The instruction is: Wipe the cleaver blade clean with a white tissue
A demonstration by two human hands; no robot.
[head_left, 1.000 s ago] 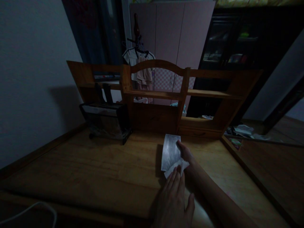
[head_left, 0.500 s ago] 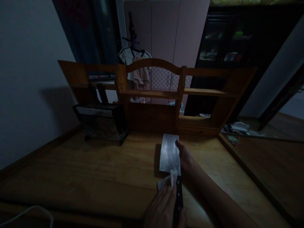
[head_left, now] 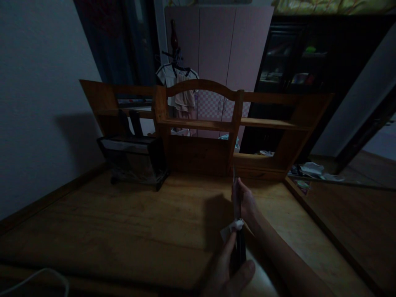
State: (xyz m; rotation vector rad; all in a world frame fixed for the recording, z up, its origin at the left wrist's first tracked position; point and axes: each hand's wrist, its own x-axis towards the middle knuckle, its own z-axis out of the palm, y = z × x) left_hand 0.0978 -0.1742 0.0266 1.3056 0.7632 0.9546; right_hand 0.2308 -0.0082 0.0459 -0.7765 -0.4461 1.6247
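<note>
Above the desk (head_left: pixel 139 218), nearer its right edge than its left, the right hand (head_left: pixel 250 206) pinches the cleaver (head_left: pixel 236 204); the left hand (head_left: pixel 224 270) clasps its handle (head_left: pixel 242 247) and a tissue (head_left: pixel 237 225). Slipping could cut.

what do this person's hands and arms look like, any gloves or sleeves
The left hand and right hand are both ungloved, with no ring discernible in the dim light. The right forearm is bare, with no sleeve, watch or bracelet on the part in view.
</note>
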